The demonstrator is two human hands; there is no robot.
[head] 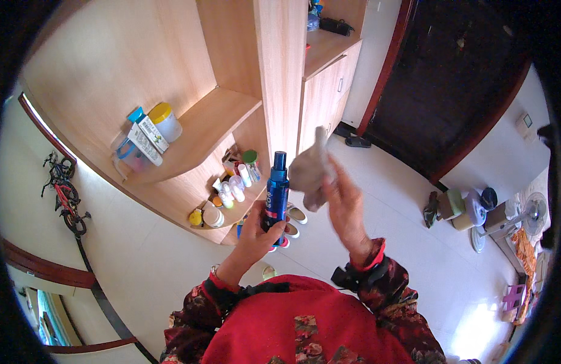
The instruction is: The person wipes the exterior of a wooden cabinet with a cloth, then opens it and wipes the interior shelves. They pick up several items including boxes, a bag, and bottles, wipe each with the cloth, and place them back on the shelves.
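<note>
A dark blue bottle [276, 195] with a cap stands upright in my left hand [257, 234], whose fingers and thumb wrap around its lower part. Beside it, to the right, my right hand [346, 200] pinches a grey-brown cloth [310, 170], slightly blurred; its loose end sticks up. The cloth hangs near the bottle's top, and whether they touch I cannot tell. Beyond the bottle, a lower curved wooden shelf [237, 210] bears several jars and small bottles. On the upper shelf [194, 145] are a yellow-lidded tub [165, 122] and boxes.
Shoes [296, 214] lie on the floor below the shelves. A drawer cabinet [328, 86] and a dark door [435, 82] are farther off. Bins [471, 207] and a fan [533, 211] stand at the right. A red bicycle [67, 198] is at the left.
</note>
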